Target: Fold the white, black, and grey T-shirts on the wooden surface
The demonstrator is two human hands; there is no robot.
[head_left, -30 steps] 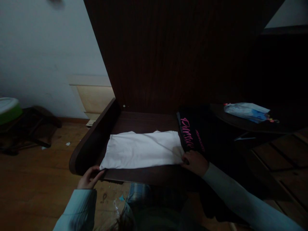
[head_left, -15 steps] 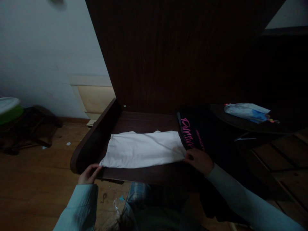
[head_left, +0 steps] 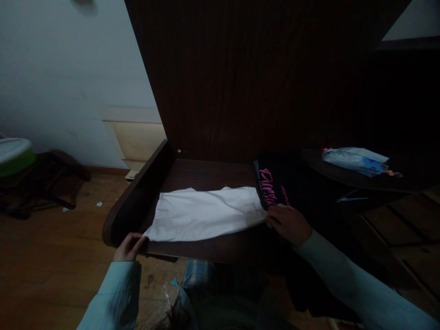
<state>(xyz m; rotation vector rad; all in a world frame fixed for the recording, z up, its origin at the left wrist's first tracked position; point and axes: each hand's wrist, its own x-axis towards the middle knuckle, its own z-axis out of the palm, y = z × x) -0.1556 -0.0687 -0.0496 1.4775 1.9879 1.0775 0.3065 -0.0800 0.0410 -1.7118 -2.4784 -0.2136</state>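
A folded white cloth (head_left: 202, 213) lies flat on a dark wooden shelf (head_left: 206, 251). My left hand (head_left: 129, 246) pinches the cloth's near left corner at the shelf's front edge. At the cloth's near right corner my right hand (head_left: 288, 223) grips the fabric with fingers curled. Just right of the cloth lies a black garment with pink lettering (head_left: 275, 185), touching my right hand.
A tall dark wooden panel (head_left: 247, 78) rises behind the shelf. A blue-white plastic bag (head_left: 355, 160) lies on a dark surface at the right. A green-and-white bowl (head_left: 13, 156) sits on a low stool at the far left. Below is wooden floor (head_left: 51, 256).
My right hand has lifted and shifted the cloth's right corner slightly up and to the right. My left hand stayed at the left corner.
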